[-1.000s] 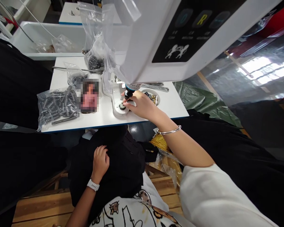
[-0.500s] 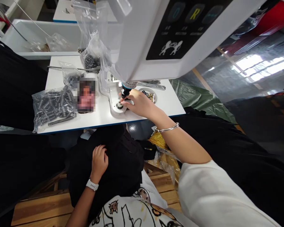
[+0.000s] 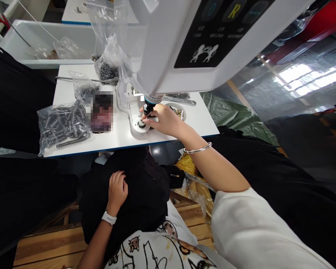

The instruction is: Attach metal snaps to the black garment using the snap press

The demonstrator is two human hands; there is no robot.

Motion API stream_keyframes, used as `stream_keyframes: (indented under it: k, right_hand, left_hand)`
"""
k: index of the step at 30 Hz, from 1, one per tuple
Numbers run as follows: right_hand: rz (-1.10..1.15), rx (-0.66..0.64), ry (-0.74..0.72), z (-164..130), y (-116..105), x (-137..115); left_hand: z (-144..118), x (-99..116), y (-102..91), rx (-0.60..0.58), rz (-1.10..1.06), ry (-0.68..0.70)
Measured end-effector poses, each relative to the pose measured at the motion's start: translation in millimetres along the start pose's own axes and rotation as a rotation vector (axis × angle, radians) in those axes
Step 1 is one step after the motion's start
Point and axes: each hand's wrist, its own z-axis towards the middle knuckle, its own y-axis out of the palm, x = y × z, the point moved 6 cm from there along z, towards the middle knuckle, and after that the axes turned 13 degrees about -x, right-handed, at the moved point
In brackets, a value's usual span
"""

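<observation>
My right hand (image 3: 165,120) reaches in under the head of a white pressing machine (image 3: 162,80). Its thumb and forefinger pinch at the round lower die (image 3: 141,124), just beneath the black upper punch (image 3: 148,108). Whatever lies between those fingertips is too small to make out. On my lap, a black cloth (image 3: 140,183) is spread, and my left hand (image 3: 118,189) rests flat on it with fingers extended.
Clear bags of dark ring-like parts sit on the white table (image 3: 114,144); one bag (image 3: 63,125) is at the left, another bag (image 3: 108,71) behind. A recess with small metal parts (image 3: 177,112) and a metal strip (image 3: 182,100) are right of the machine. A white trough (image 3: 50,37) stands beyond.
The view has shifted very slightly. My right hand stays at the die and my left hand stays on the black cloth.
</observation>
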Motion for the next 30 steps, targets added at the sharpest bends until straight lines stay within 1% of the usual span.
stream_keyframes:
  k: [10,17,25,30]
  right_hand:
    - [0.076,-0.006,0.063,-1.0,-0.4,0.0]
    - [0.113,-0.062,0.105,-0.6,-2.1,-2.3]
    - [0.145,-0.060,0.070,0.0,-0.4,1.6]
    - [0.139,-0.042,0.101,-0.8,-0.4,1.9]
  left_hand:
    - [-0.9,1.2,-1.6,0.000,-0.006,-0.009]
    - [-1.2,3.4,-4.0,-0.006,0.009,-0.016]
    - [-1.9,2.8,-4.3,0.000,0.001,-0.024]
    - [-1.9,2.6,-3.1,-0.004,0.000,-0.020]
